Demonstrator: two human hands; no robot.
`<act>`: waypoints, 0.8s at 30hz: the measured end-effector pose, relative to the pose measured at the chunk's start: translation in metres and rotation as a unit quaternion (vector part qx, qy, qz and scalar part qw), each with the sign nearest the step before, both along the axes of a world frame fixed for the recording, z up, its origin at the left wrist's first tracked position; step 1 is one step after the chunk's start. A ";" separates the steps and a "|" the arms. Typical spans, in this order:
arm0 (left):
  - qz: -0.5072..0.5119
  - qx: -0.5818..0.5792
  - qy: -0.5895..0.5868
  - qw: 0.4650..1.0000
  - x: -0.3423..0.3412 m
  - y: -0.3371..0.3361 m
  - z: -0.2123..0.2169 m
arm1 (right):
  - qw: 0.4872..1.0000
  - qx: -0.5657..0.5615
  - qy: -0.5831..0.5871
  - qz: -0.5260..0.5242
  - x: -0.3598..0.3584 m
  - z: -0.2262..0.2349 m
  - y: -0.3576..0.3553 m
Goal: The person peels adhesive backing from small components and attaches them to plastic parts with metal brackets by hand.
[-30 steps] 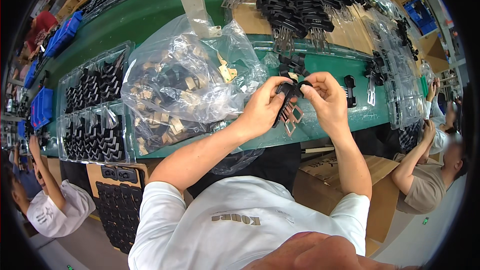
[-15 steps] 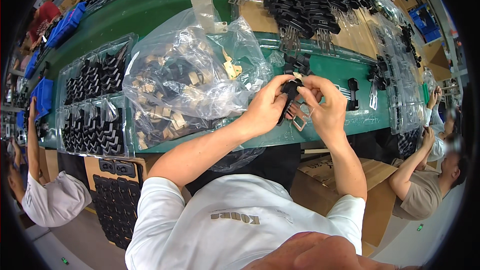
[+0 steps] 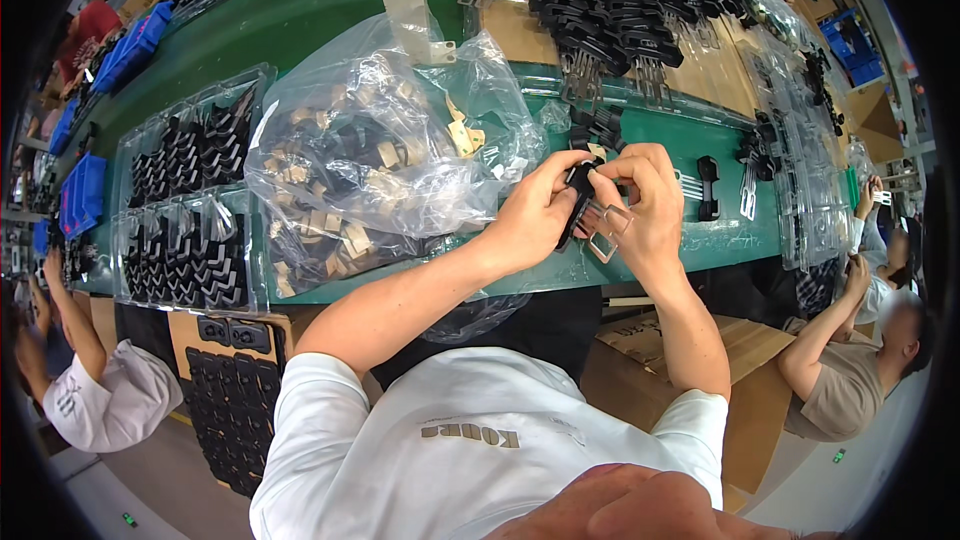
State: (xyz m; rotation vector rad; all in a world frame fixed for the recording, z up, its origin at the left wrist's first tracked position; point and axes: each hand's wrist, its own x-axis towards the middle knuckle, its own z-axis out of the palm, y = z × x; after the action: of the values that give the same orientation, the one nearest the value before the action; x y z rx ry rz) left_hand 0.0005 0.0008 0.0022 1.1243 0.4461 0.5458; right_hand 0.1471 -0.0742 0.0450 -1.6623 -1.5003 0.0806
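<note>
Works at a long green desk (image 3: 300, 15), with the front edge just ahead of a white T-shirt (image 3: 490, 420). Has a large clear plastic bag (image 3: 400, 190) lying on the desk at centre left, filled with black pieces bearing tan patches. Farther back to the right, has a broad pile of black parts with metal prongs (image 3: 600, 10) heaped over a sheet of brown cardboard (image 3: 510, 35). Below the desk at right, has a cardboard box (image 3: 750, 380). Shares the room with a co-worker in a white top (image 3: 115, 400) at far left and a co-worker in a tan shirt (image 3: 840, 380) at far right. Next in size, has stacked clear trays (image 3: 795, 190) near the right end of the desk and two clear trays (image 3: 258, 270) left of the bag, set with rows of angled black pieces (image 3: 190, 260).

Holds the left grip (image 3: 535, 212) closed around a tilted black part (image 3: 581, 180), near the desk's front edge. Sets the right grip (image 3: 650, 200) against the same part from the other side, with the thumb near its upper end and the fingers curled. Cannot tell about a full pinch there. Has a single pronged part (image 3: 708, 188) lying just right of the right grip. Shows, between both grips, a pale metal loop (image 3: 598, 240) below the held part.
</note>
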 end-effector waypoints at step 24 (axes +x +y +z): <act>0.003 0.026 -0.005 1.000 0.001 -0.001 -0.001 | 0.999 0.017 -0.041 0.018 0.001 0.003 0.000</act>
State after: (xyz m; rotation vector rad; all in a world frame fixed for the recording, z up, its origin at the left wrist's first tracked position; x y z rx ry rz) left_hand 0.0014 0.0000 0.0012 1.1690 0.4296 0.5714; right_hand 0.1479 -0.0746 0.0479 -1.6285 -1.5848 0.0068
